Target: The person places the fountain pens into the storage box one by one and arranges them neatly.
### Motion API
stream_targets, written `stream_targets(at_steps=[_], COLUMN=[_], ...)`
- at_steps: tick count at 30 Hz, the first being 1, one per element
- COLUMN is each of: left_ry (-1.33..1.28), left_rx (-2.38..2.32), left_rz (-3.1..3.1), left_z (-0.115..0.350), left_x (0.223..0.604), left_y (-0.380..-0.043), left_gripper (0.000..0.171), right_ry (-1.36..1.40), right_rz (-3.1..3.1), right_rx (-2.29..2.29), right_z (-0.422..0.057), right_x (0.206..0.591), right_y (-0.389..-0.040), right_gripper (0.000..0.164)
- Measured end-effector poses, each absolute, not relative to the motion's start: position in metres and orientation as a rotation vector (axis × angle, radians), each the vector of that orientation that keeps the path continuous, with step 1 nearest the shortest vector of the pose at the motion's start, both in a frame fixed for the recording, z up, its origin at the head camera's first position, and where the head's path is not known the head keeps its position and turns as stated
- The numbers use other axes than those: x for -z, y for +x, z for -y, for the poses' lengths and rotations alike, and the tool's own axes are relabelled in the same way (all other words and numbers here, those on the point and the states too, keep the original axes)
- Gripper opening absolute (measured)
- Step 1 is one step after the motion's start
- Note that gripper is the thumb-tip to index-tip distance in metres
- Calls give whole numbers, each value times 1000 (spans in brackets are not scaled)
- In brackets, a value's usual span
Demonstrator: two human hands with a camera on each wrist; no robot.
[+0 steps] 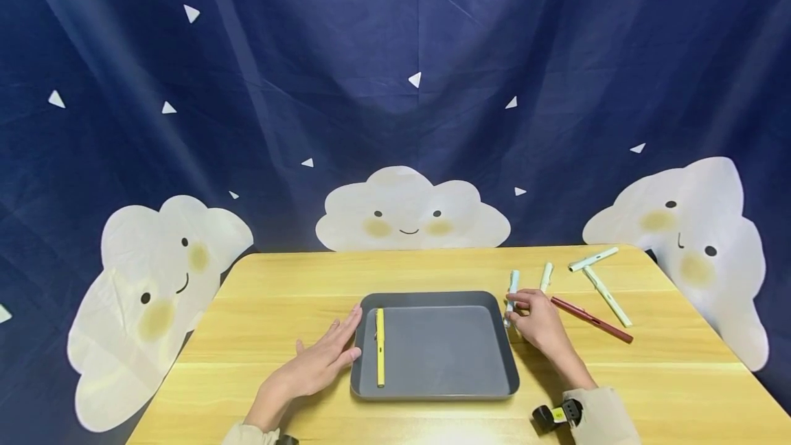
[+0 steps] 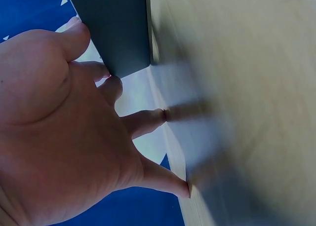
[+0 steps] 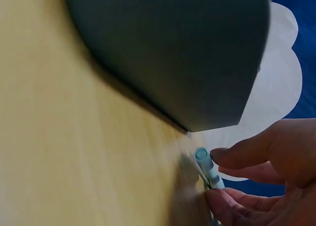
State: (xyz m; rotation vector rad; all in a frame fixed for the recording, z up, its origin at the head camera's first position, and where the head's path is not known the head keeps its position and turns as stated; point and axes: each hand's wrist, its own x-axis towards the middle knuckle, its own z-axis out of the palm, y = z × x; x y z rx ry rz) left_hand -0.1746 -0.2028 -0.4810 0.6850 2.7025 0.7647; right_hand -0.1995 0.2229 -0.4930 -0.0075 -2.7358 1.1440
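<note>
A dark grey tray (image 1: 432, 352) lies on the table with a yellow pen (image 1: 380, 349) inside, along its left side. My left hand (image 1: 318, 362) rests at the tray's left rim, fingers straight; in the left wrist view the thumb of the hand (image 2: 74, 122) touches the tray wall (image 2: 121, 33), and two fingertips touch the tabletop. Just right of the tray, my right hand (image 1: 540, 318) pinches a light blue pen (image 1: 512, 287) between thumb and fingers. The right wrist view shows that pen (image 3: 210, 169) low over the table by the tray's corner, partly covered by the fingers.
Beyond the right hand lie a dark red pen (image 1: 593, 320), a pale green pen (image 1: 608, 296), a pale pen (image 1: 593, 259) and another pale pen (image 1: 546, 277) partly behind the hand. A blue curtain with clouds hangs behind the wooden table (image 1: 296, 273).
</note>
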Motion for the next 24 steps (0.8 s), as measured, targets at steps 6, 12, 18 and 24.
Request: stream_targets(at_steps=[6, 12, 18, 24], left_ry=[680, 685, 686, 689], left_rx=[-763, -758, -756, -757], left_rz=[-2703, -2708, -2712, -2708], left_z=[202, 202, 202, 201], left_x=[480, 481, 481, 480], left_y=[-174, -175, -175, -174], left_gripper=[68, 68, 67, 67], right_ry=[-16, 0, 30, 26], right_rz=[2735, 2752, 2791, 2784], right_rx=[-1147, -1117, -1086, -982], right_z=[-221, -224, -225, -224], right_x=[497, 495, 494, 495], right_y=[-199, -200, -203, -204], right_gripper=[30, 30, 32, 32])
